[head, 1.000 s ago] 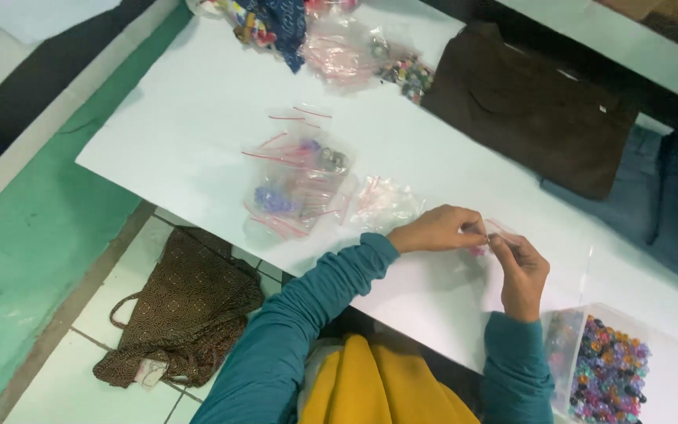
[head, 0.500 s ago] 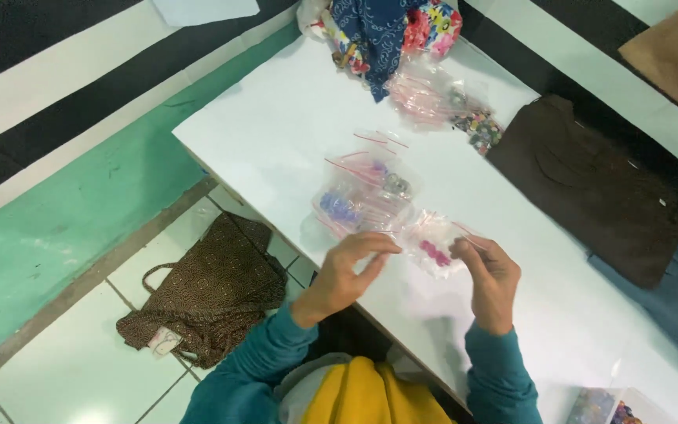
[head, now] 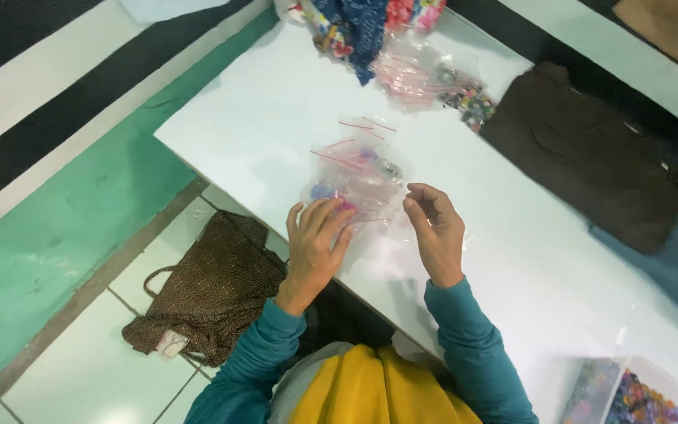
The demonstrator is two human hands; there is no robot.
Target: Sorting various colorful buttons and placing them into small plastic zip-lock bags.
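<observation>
Two hands: both are shown low over the white bench [head: 260, 94], at the pile of small clear zip bags [head: 359, 177].
Left hand: the left hand [head: 315, 239] is laid on the near edge of the pile, fingers [head: 331, 216] spread and loose, pressing lightly on a bag with blue and pink beads; nothing is gripped.
Right hand: the right hand [head: 433, 228] is held just beside the pile, fingers curled inward. A clear film seems to be touched under it, but whether it is pinched cannot be told.
Zip bags: several are heaped near the bench's front edge, red seal strips visible, beads inside, between the two hands.
Step in hand: a bag appears to be picked out of the heap, judged from the hand positions.
Doing it well: the pile is best steadied with the flat left hand while one bag is drawn free by its sealed edge, so that beads are not spilled and slippery neighbours are not dragged off the edge.
Farther back: more bead bags [head: 433, 78] and a patterned cloth [head: 355, 23] are seen.
Right side: a dark brown fabric piece [head: 590, 165] is spread out.
Lower right: a clear box of mixed beads [head: 637, 396] is set.
Floor: a brown woven bag [head: 205, 290] is lying on the tiles.
</observation>
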